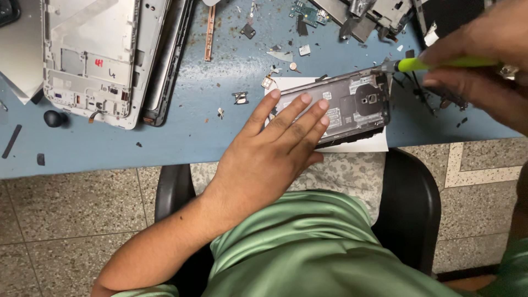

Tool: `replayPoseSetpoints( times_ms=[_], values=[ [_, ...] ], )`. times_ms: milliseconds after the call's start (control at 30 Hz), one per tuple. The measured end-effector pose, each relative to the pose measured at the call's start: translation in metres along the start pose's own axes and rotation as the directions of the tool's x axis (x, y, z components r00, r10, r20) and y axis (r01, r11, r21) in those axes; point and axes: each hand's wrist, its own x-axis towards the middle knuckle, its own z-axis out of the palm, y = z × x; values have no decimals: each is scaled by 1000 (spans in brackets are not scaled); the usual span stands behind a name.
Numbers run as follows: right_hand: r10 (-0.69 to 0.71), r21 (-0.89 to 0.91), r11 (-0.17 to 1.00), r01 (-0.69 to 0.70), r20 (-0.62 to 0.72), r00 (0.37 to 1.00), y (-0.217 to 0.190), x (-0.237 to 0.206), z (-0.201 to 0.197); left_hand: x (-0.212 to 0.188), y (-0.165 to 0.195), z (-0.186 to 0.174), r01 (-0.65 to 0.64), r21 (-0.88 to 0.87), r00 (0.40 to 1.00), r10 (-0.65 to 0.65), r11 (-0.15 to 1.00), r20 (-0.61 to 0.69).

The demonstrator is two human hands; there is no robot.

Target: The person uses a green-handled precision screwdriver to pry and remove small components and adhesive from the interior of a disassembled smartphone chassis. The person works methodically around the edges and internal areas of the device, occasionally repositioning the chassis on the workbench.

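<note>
An opened phone (357, 104) with its back cover off lies on a white sheet (363, 146) at the near edge of a blue table (192, 126). My left hand (275, 143) lies flat on the phone's left half, fingers spread, pressing it down. My right hand (478, 66) holds a yellow-green screwdriver (434, 63) whose metal tip touches the phone's upper right corner.
A white tablet frame (93, 55) and a dark panel (170, 60) lie at the back left. Small screws, brackets and a green circuit board (308, 12) are scattered at the back. A black knob (55, 117) sits at left. Below are a black chair (410, 203) and speckled floor.
</note>
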Motion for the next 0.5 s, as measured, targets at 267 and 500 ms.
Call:
replayPoseSetpoints(
  times_ms=[267,500],
  values=[
    [-381,-390,860,329,-62,922,-73,-42,-31,-2,-1,2,-13,22,1000,13,1000,15],
    [-708,-540,620,569,-73,702,-81,-53,-37,-2,-1,2,-14,19,1000,13,1000,17]
  ],
)
